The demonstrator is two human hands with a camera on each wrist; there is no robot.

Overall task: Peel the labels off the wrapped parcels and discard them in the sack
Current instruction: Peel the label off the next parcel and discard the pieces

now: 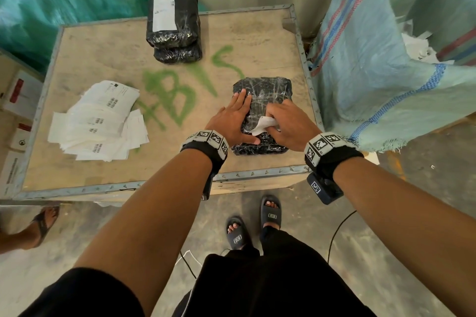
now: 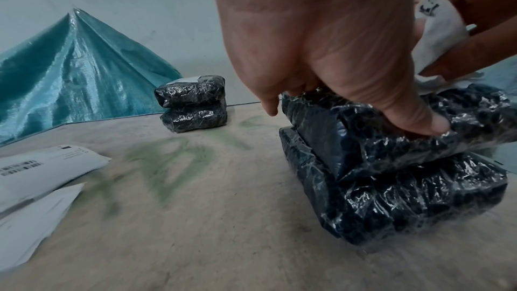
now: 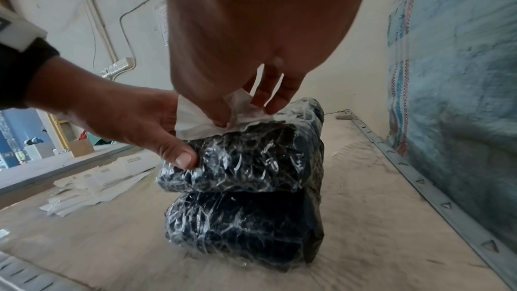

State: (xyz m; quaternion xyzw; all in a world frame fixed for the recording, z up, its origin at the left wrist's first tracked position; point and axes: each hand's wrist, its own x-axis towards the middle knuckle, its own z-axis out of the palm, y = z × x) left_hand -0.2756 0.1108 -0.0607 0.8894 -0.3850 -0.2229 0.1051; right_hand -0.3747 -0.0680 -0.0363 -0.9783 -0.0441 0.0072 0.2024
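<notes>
Now left hand (image 1: 233, 119) flat, steadying parcel (image 1: 265, 90) near crate edge (image 1: 257, 174); right hand (image 1: 288, 126) pinching label (image 1: 261, 126).

Two wrapped bundles stand on the counter (image 1: 108, 59), the far bundle (image 1: 173, 27) and the near bundle (image 1: 268, 95), each made of two black parcels stacked. One label (image 1: 163, 11) sits on the far bundle; one crumpled label (image 1: 262, 125) is at the near one. One loose heap of paper slips (image 1: 98, 121) lies at the left. One woven sack (image 1: 381, 59) hangs at the right. Two hands are on the near bundle: left hand (image 1: 233, 117), right hand (image 1: 289, 123).
</notes>
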